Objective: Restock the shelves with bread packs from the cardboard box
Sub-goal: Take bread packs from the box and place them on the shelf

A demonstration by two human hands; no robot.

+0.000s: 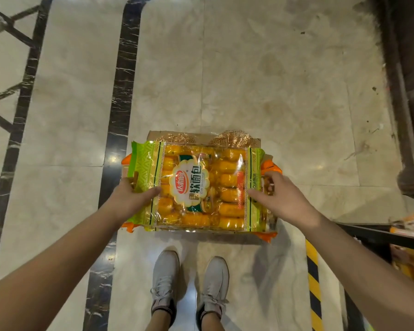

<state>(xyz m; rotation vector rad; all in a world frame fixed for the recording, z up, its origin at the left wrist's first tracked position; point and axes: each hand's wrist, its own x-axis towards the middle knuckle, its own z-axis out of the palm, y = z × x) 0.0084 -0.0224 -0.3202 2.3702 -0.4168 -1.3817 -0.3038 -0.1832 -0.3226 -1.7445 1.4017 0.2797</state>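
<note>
Grips the pack (196, 187) at both short ends. Puts the left hand (129, 197) on the green left margin, thumb laid over the top. Puts the right hand (282, 199) on the right margin, thumb on top and fingers curled round the edge. Holds it flat and label up, directly over the box (154, 135). Cannot tell whether lifted clear or resting on the lower packs (269, 236), whose orange corners poke out beneath.

Looks light for its bulk, soft and easy to crush. Shows rows of small golden rolls through a clear film window, so probably dents under any pinch in the middle. Expect slick, crinkly film, and some sag between the hands if carried by the sealed ends alone. Best taken as now, at the green margins just beside the rolls, or from beneath on flat palms. Best kept level and unsqueezed.

Sits on a pale marble floor (273, 80), just ahead of grey shoes (165, 280). Shows a yellow-and-black strip (313, 278) to the right of them. Shows a dark shelf (378, 232) at the lower right, near the box, with stocked packs (410, 225) on it. Probably needs only a short carry to the right.
</note>
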